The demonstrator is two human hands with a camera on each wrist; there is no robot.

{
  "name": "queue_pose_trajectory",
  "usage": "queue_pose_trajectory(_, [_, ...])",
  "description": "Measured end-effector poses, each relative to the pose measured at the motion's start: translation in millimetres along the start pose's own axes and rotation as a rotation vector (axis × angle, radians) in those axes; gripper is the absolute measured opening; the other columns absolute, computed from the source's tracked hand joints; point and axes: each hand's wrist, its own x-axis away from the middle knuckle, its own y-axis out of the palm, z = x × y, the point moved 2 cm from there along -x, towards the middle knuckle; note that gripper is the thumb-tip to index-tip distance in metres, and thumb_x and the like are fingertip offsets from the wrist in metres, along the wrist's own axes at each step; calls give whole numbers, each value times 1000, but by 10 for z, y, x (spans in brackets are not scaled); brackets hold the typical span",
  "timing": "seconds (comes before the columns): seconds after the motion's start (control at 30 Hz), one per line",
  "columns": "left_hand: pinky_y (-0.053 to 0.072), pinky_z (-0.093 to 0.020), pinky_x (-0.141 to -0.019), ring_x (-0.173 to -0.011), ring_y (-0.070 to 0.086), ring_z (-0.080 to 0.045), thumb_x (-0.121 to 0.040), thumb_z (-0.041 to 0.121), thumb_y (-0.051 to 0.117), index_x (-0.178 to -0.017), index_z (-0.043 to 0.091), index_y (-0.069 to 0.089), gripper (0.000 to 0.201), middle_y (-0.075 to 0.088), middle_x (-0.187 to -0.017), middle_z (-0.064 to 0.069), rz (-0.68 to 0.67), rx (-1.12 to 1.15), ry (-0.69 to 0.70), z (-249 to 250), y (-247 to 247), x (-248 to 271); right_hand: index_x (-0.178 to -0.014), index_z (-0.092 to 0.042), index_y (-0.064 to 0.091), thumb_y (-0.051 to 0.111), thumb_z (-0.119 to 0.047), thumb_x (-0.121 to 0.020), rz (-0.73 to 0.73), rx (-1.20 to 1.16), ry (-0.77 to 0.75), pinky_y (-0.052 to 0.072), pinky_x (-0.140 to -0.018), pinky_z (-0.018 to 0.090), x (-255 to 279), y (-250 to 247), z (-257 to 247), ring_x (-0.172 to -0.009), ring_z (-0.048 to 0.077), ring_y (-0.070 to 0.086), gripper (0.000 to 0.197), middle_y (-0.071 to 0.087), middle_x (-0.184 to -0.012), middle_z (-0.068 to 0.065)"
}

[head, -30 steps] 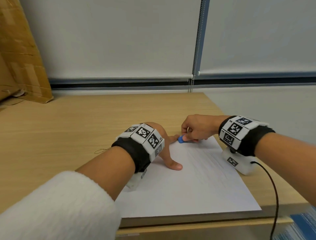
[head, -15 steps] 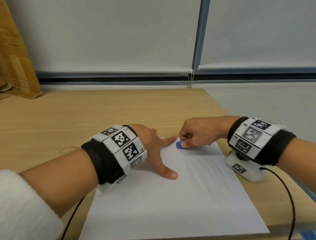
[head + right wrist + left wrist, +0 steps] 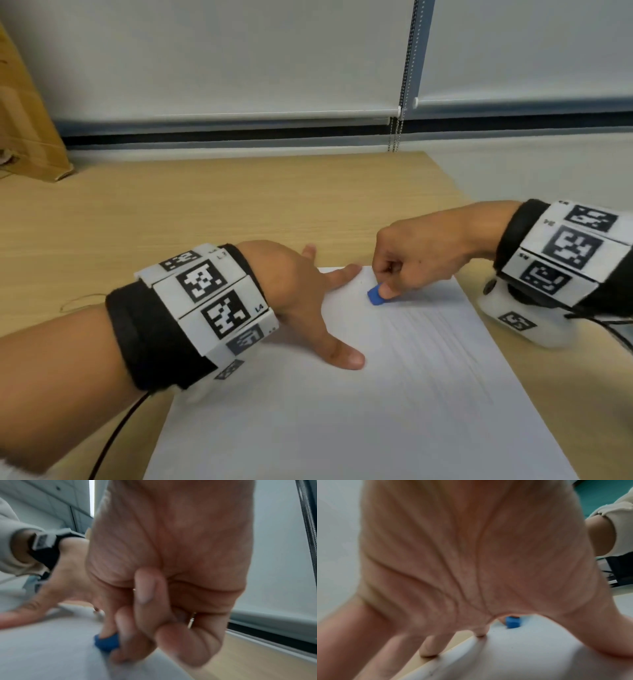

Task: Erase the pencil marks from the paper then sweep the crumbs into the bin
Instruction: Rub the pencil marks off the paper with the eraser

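Pinching blue eraser [image 3: 376, 296] on paper [image 3: 394, 411], right hand [image 3: 421, 253], left hand [image 3: 301, 294] fingers spread flat, wristband reads L4.

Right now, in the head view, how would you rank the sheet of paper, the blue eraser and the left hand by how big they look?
1. The paper looks largest.
2. The left hand, spread flat on it; it sits nearer the camera, so may look bigger than it is.
3. The blue eraser, pinched by the right hand, smallest.

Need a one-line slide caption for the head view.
Right hand pinches a blue eraser against the paper while the left hand presses the sheet flat on the wooden table.
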Motion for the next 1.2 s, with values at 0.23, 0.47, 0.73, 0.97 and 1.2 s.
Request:
queue_pose_trajectory(0.23, [29,-47,-111,-142,30,-31,-56,91,51,-135,58,-30,117,-33,-156,0,-11,10,-8,6,-9,-6,-58,-17,51,57,-36,-89,3,-11,-32,45,-55,36,129,109,-2,-55,19,44,37,49,-57,-1])
queue_pose_trajectory(0.47, [29,-44,-109,-141,32,-29,-55,93,49,-134,59,-30,116,-31,-157,1,-3,5,-13,-9,-9,-1,-58,-19,53,56,-41,-90,85,27,16,54,-64,46,109,6,-25,-60,22,51,38,55,-61,-1])
queue_pose_trajectory(0.73, [30,-46,-111,-141,32,-30,-57,91,49,-135,57,-30,117,-32,-156,-1,-9,4,-16,16,-17,-8,-62,-15,55,55,-40,-90,40,72,-14,46,-57,39,229,80,-143,-57,20,46,38,52,-59,0])
queue_pose_trajectory(0.97, [29,-48,-111,-142,29,-31,-54,91,51,-135,57,-31,120,-33,-156,0,-20,5,-19,13,-15,-11,-65,-17,55,55,-42,-89,-117,65,-44,46,-59,35,441,246,-294,-58,19,48,34,52,-60,-4])
queue_pose_trajectory(1.2, [28,-48,-112,-144,26,-30,-54,92,51,-134,58,-31,120,-31,-157,1,-24,-1,-16,2,-25,-3,-61,-12,50,52,-42,-89,3,107,-6,46,-57,39,410,171,-318,-58,26,49,40,51,-59,3])
